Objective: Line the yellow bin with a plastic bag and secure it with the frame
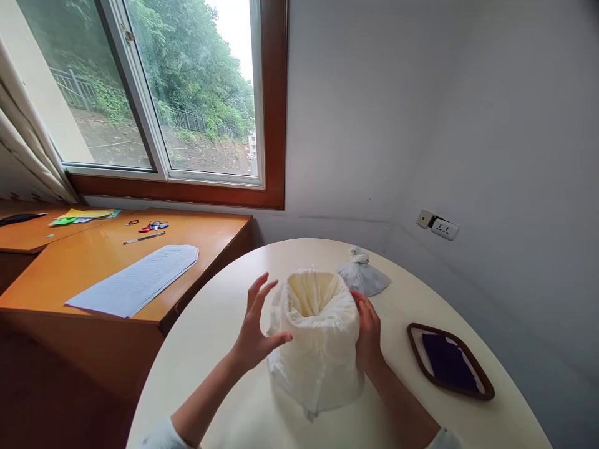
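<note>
A cream-white sack [318,343] with its top rolled down into a thick rim stands upright on a round white table [215,349]. Its mouth is open and the inside looks hollow. My left hand [257,324] hovers just left of the sack, fingers spread and apart from it, thumb close to the rolled rim. My right hand [367,330] lies flat against the sack's right side, fingers stretched along the rim. A small knotted grey-white plastic bag [362,274] lies behind the sack.
A dark-rimmed tray with a purple cloth [448,360] sits at the table's right. A wooden desk [93,262] on the left carries papers [135,280], a pen and keys. Window behind, wall socket [437,224] at right.
</note>
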The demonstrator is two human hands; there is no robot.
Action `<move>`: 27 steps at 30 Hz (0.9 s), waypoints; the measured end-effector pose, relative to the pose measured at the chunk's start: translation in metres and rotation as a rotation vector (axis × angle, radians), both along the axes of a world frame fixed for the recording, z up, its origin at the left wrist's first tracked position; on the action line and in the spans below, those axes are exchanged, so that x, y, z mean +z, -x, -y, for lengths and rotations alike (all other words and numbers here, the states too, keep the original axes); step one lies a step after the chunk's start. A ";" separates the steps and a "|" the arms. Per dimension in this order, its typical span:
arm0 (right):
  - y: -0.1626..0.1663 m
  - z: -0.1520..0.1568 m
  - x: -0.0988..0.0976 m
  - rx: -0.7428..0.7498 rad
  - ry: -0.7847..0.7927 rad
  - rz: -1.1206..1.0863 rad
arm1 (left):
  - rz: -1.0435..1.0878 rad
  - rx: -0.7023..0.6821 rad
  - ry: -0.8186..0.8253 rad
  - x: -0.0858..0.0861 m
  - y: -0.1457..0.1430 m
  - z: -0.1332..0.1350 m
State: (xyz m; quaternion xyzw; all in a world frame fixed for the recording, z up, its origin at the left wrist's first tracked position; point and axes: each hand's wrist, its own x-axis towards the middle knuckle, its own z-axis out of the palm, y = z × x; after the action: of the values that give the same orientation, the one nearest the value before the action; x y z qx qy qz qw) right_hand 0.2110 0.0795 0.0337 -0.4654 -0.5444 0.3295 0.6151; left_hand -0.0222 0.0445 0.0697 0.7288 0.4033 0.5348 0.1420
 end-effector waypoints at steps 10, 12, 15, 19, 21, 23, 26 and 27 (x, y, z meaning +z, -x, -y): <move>-0.024 0.026 0.067 0.290 -0.677 0.712 | -0.784 -0.136 -0.332 0.061 -0.034 0.018; -0.026 0.031 0.075 0.359 -0.710 0.853 | -0.864 -0.124 -0.337 0.061 -0.035 0.020; -0.026 0.040 0.091 0.387 -0.661 0.990 | -0.958 -0.128 -0.367 0.062 -0.036 0.029; -0.012 0.049 0.125 0.438 -0.387 1.248 | -1.042 -0.137 -0.413 0.065 -0.042 0.043; 0.001 0.045 0.135 0.536 -0.246 1.435 | -1.056 -0.149 -0.463 0.065 -0.048 0.049; 0.016 0.035 0.133 0.638 -0.119 1.628 | -1.046 -0.148 -0.527 0.063 -0.054 0.053; 0.033 0.016 0.114 0.679 -0.080 1.714 | -1.026 -0.112 -0.609 0.057 -0.061 0.060; 0.037 0.009 0.104 0.679 -0.101 1.706 | -1.026 -0.100 -0.625 0.055 -0.062 0.062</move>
State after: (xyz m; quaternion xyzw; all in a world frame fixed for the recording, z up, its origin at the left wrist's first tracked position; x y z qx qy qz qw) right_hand 0.1736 0.0702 0.1379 -0.3388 -0.9349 0.0132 -0.1051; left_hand 0.0400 -0.0176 0.1250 0.9191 0.2094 0.2006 -0.2668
